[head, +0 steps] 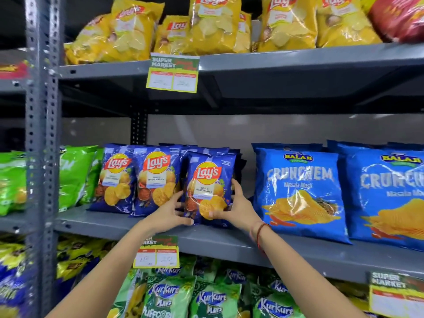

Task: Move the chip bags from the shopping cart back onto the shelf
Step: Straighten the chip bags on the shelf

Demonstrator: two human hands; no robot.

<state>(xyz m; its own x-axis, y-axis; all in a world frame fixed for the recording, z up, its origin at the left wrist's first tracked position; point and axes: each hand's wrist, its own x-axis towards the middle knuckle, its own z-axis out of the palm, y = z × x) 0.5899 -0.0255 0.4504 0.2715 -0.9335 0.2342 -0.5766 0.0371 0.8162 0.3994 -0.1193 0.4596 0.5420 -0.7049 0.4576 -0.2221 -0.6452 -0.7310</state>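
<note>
Two-handed grip on blue Lay's bag

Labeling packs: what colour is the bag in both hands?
Dark blue Lay's bag, red-and-yellow logo; head view.

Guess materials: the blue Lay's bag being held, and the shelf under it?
Blue Lay's bag: looks like thin glossy plastic film; bright glare streaks and crinkles, and it dents where the left hand and right hand grip it. Shelf: probably painted grey metal, matte; the upright has punched holes.
</note>
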